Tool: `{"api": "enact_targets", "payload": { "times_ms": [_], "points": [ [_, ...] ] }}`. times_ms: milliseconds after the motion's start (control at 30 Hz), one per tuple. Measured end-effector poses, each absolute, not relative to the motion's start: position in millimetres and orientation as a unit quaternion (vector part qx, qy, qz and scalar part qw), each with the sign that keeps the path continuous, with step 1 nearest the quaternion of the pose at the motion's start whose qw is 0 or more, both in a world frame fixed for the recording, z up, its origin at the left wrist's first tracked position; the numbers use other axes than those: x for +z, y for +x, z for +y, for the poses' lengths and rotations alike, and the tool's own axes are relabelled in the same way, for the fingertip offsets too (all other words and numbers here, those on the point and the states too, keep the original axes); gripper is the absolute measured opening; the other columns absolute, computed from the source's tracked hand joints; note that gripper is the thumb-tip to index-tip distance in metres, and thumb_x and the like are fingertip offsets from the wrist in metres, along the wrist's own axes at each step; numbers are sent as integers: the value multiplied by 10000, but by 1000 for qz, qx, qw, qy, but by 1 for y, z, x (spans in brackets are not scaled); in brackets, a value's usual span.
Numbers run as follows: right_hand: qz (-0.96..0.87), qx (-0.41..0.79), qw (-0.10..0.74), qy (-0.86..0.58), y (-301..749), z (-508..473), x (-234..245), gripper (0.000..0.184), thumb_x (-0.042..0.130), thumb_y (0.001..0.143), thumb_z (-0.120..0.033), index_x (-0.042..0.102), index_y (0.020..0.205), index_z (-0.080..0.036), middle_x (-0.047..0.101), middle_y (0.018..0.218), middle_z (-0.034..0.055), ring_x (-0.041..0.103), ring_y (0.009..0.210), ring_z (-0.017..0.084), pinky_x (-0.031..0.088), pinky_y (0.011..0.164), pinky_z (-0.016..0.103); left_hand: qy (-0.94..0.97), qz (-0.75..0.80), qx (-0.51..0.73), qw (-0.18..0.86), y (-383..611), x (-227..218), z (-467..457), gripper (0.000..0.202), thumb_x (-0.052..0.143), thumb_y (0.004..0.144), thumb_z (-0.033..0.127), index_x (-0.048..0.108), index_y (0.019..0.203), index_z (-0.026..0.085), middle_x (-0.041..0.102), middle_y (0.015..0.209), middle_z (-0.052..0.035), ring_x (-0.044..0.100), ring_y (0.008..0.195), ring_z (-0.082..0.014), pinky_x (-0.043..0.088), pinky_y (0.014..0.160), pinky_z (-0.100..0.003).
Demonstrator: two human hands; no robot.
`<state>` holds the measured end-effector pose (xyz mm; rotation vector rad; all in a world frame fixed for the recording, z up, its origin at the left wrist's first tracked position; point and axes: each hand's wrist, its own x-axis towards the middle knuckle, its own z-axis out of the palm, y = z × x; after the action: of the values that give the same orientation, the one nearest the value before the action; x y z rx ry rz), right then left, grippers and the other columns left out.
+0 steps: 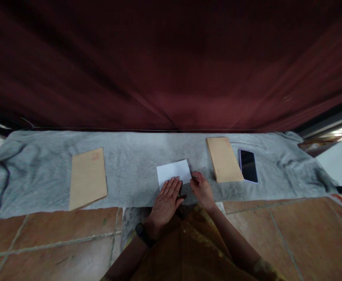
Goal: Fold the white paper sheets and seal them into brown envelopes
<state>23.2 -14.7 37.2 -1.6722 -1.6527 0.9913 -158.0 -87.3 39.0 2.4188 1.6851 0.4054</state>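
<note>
A small white sheet of paper [174, 169] lies on the grey cloth in front of me, slightly turned. It looks folded, though its lower edge is partly covered. My left hand [165, 199] rests flat on its lower left part, fingers stretched out and close together. At the sheet's lower right corner, the fingers of my right hand [201, 189] are curled in and closed on the edge. A small dark object [181, 195] shows between my hands, too dim to name. To the right lies a stack of brown envelopes [225, 160].
Grey cloth [135, 156] covers the long narrow surface. More brown envelopes [88, 179] lie at the left, and a phone [248, 166] at the right. A dark red curtain [171, 78] hangs behind. A white board-like item [339, 164] stands far right; tiled floor [80, 249] is below.
</note>
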Motion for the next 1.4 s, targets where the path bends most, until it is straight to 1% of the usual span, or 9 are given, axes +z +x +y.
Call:
{"api": "enact_targets", "payload": {
  "times_ms": [67,133,200,300,500,700,900,1033,1400],
  "points": [
    [-690,272,279,-610,26,-22,39,332,468,969,-315,617,1235,-184,739,998,114,710,890,250,581,804,386,813,561,131,81,-158,40,-88,610,491,1001,378,333,1567,217,364,1623,-100,316,1509,-265,332,1230,-493],
    [-764,198,262,-555,24,-30,41,356,410,1015,-292,626,1269,-168,706,1184,154,664,1104,271,537,966,437,814,562,128,78,-158,40,-88,588,493,1000,372,362,1553,222,349,1630,-96,304,1514,-266,323,1233,-497],
    [-829,169,236,-479,21,-38,42,388,379,1038,-272,617,1319,-150,635,1355,155,575,1277,265,464,1094,461,813,564,123,77,-157,39,-88,571,493,999,343,383,1542,203,347,1630,-104,297,1516,-265,309,1239,-501],
    [-879,152,188,-410,17,-48,40,442,387,1046,-263,532,1439,-120,549,1479,140,467,1404,244,371,1192,474,814,564,115,79,-159,37,-91,575,499,992,324,398,1531,152,368,1616,-122,306,1513,-269,295,1247,-503],
    [-890,117,149,-414,27,-55,33,479,438,1040,-276,476,1493,-125,458,1559,125,413,1453,244,346,1212,468,804,581,117,48,-179,26,-110,648,508,986,395,348,1559,139,380,1606,-126,330,1504,-271,301,1245,-477],
    [-889,135,156,-408,35,-51,34,465,432,1039,-252,480,1487,-136,481,1544,123,450,1426,239,365,1198,481,791,600,124,0,-193,26,-126,660,448,1011,421,299,1576,114,431,1573,-150,366,1485,-288,266,1249,-520],
    [-883,164,184,-400,31,-30,40,415,399,1053,-265,568,1402,-118,567,1465,136,512,1373,236,387,1186,488,801,590,107,-6,-167,37,-107,589,468,1010,369,390,1531,106,400,1600,-129,334,1502,-265,331,1228,-450],
    [-887,149,171,-403,26,-17,40,419,400,1049,-248,564,1412,-116,555,1477,136,502,1387,238,386,1190,484,804,584,109,7,-154,33,-99,579,481,1000,425,453,1499,131,415,1594,-105,341,1500,-275,316,1234,-464],
    [-879,118,167,-432,18,14,28,462,386,1046,-255,517,1457,-88,494,1531,125,455,1424,235,353,1215,451,812,571,116,-14,-159,26,-100,595,474,1001,440,445,1509,132,428,1587,-102,356,1492,-276,307,1234,-458]
  ]
}}
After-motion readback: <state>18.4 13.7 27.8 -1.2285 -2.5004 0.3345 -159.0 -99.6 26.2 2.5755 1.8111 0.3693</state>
